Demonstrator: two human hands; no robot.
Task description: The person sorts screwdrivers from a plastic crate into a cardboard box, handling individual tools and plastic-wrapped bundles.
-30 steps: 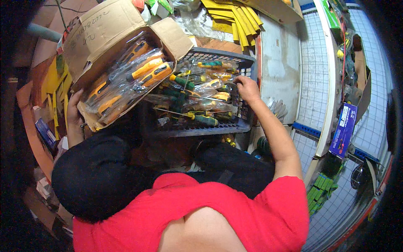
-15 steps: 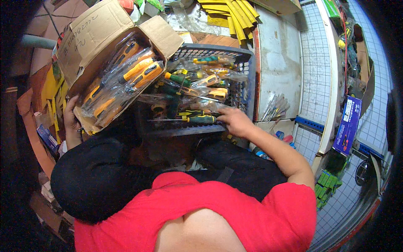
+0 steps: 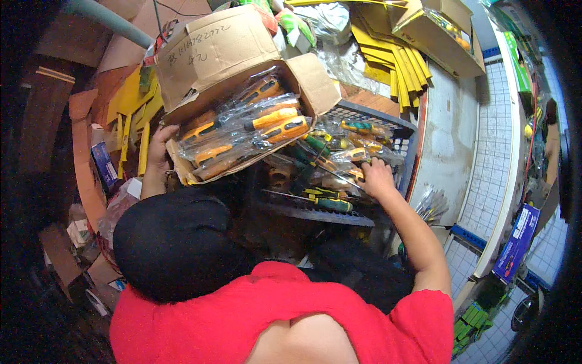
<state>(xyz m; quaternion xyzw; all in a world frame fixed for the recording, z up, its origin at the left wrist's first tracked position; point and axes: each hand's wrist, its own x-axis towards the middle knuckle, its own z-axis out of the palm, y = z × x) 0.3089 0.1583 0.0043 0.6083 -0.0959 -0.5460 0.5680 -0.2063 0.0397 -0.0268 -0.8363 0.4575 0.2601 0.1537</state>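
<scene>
My left hand [image 3: 159, 148] grips the left side of an open cardboard box [image 3: 221, 45], which is tilted toward me over the basket's left part. Inside lie several orange-and-black screwdrivers [image 3: 276, 118] in clear plastic sleeves. To the right, my right hand [image 3: 378, 179] reaches down into a dark plastic basket [image 3: 397, 124], its fingers bent close together among bagged tools; what they hold is hidden. Green-and-yellow screwdrivers [image 3: 333, 204] and more orange-handled ones [image 3: 351, 155] fill the basket. One long thin shaft runs toward my right fingers.
Yellow flat strips [image 3: 400, 64] are stacked behind the basket. Another open carton [image 3: 433, 36] stands at the far right. Several thin bagged pieces [image 3: 431, 205] lie right of the basket. A blue-purple box [image 3: 516, 242] sits by the wire-grid shelving. Loose cardboard lies at left.
My view has turned, so everything sits further right and lower. My right hand has moved from the basket's near edge further in, over the wrapped screwdrivers. My left hand keeps hold of the box.
</scene>
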